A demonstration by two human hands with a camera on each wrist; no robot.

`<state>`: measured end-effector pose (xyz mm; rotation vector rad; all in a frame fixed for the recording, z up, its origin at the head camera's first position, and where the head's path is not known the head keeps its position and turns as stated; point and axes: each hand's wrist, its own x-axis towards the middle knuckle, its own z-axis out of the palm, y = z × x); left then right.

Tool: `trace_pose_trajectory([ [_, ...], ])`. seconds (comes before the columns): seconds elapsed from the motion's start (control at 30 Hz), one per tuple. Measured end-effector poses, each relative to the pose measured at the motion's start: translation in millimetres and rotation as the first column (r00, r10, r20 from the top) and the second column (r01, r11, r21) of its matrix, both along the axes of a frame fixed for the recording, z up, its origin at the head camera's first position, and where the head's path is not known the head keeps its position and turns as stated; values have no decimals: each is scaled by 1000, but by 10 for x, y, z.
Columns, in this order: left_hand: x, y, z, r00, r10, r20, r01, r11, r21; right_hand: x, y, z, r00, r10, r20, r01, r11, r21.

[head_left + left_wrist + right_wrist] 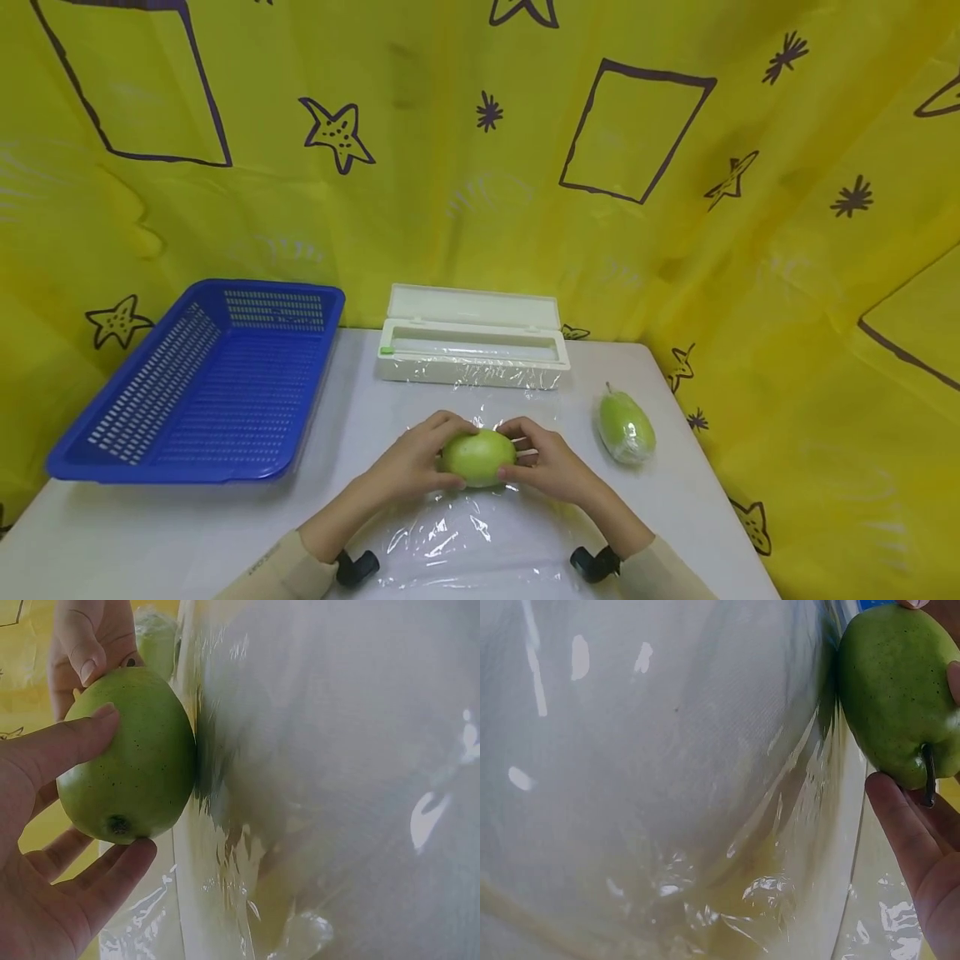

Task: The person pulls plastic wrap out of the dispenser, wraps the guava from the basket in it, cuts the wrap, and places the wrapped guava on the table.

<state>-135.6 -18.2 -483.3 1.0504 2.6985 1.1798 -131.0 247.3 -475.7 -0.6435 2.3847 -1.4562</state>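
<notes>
A smooth green pear, oval and speckled, lies on its side over clear cling film spread on the table. My left hand holds its left end, thumb and fingers on opposite sides. The right hand grips the other end in the same way. In the left wrist view a dark blossom end shows on the pear. The right wrist view shows a short dark stem at the right hand's end. The film reaches right up to the fruit.
Behind the hands stands a white cling film box, its lid raised, with film running out over its front. At right lies a second green pear wrapped in film. A blue plastic basket sits at left. A yellow patterned curtain hangs behind.
</notes>
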Motion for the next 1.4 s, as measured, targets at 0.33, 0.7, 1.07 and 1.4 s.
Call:
trace_pose_trajectory([
  [0.33, 29, 5, -8, 999, 21, 24, -20, 999, -27, -12, 16, 4, 1000, 4, 14, -4, 1000, 12],
  [0.7, 92, 39, -55, 1000, 12, 17, -11, 1000, -25, 60, 65, -60, 1000, 8, 14, -8, 1000, -1],
  [1.07, 29, 42, -56, 1000, -26, -9, 26, 999, -23, 38, 103, -90, 999, -34, -15, 34, 999, -25],
  [1.4, 19, 73, -43, 999, -25, -40, 24, 999, -47, 46, 126, -102, 998, -65, 28, 66, 997, -37],
])
